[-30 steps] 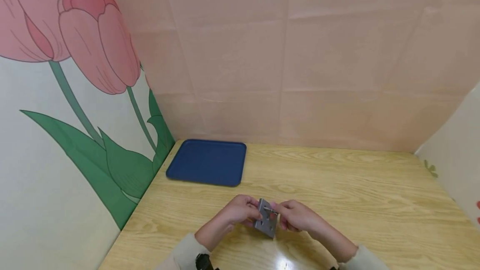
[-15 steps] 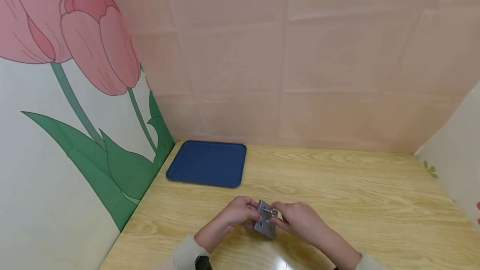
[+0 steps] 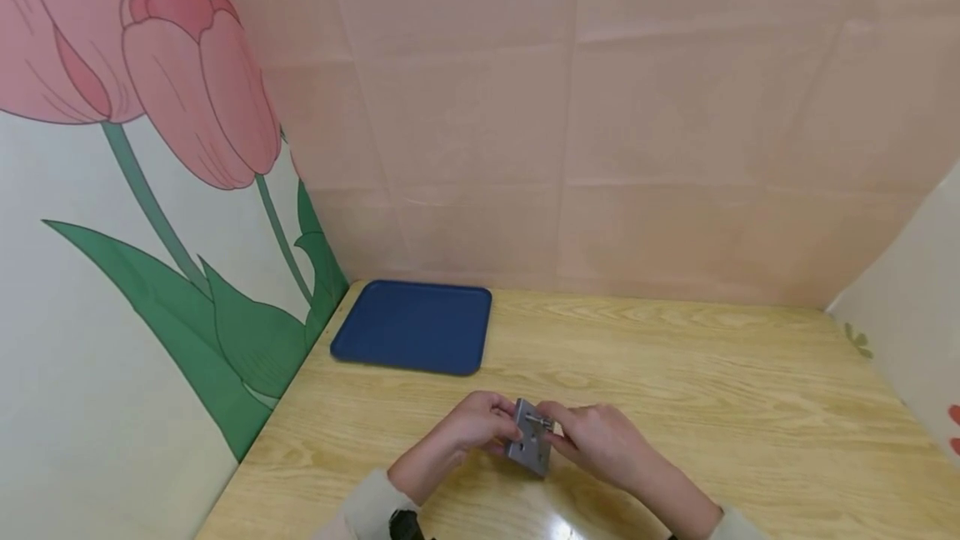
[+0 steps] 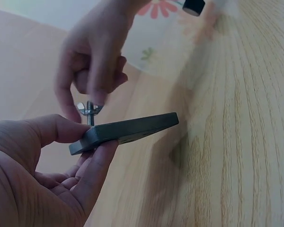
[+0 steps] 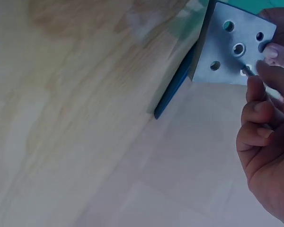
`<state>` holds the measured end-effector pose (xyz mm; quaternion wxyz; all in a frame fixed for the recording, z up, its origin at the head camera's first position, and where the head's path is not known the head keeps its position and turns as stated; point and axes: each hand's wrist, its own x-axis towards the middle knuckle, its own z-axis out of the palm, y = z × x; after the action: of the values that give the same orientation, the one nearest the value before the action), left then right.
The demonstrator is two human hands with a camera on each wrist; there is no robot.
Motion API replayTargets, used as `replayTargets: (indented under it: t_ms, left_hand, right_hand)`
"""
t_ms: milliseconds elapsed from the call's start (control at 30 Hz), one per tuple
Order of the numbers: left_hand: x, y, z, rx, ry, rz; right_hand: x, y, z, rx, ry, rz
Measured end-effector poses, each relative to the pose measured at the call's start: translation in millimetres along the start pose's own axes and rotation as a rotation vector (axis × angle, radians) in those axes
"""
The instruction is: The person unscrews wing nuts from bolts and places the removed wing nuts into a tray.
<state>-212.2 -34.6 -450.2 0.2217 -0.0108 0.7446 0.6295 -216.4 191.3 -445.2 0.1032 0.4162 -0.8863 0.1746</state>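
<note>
In the head view, my left hand (image 3: 476, 423) grips one edge of a grey metal plate (image 3: 529, 444), thumb on one face and fingers behind. The plate is tilted and held above the table; several round holes show on its face in the right wrist view. A threaded bolt (image 4: 90, 121) stands out from the plate near the left thumb, with a silvery wing nut (image 4: 82, 108) on it. My right hand (image 3: 600, 440) has its thumb and index finger around the wing nut, partly covering it. In the left wrist view the right fingers are blurred.
A dark blue tray (image 3: 412, 327) lies at the back left of the wood-grain table (image 3: 675, 373). Behind the table hangs a pinkish cloth (image 3: 480, 123), and a tulip-printed panel (image 3: 202, 98) stands along the left side.
My right hand has turned at the wrist, its curled fingers shifting around the wing nut, which shows more plainly than a second ago. The left hand and plate have stayed nearly still.
</note>
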Motion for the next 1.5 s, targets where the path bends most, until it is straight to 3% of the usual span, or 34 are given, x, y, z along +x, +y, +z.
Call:
replayTargets:
  t_ms: [100,233,367,467,567,667,1500]
  left_hand:
    - [0.6,0.2,-0.1,0.001,0.005,-0.003]
    - [1.8,1.3,-1.5,-0.003,0.009,-0.011]
    - [1.6,2.6,-2.4,-0.008,0.011,-0.001]
    - [1.5,2.0,-2.5,-0.005,0.013,0.011]
    - [1.5,0.6,-2.6,0.003,0.014,0.02]
    - [1.4,-0.1,-2.7,0.007,0.012,0.023]
    - [3.1,-1.3,1.4,0.0,-0.01,0.002]
  right_hand:
    - [1,0,-2,0.229,-0.044,0.135]
    - [7,1,-7,0.55,-0.088,0.389]
    - [11,5,-10,0.735,-0.146,0.597]
    - [9,7,-10,0.864,-0.213,0.675]
    - [7,9,-8,0.97,-0.271,0.69]
    - [7,10,-7,1.01,-0.294,0.677]
    - [5,8,-5,1.048,-0.323,0.665]
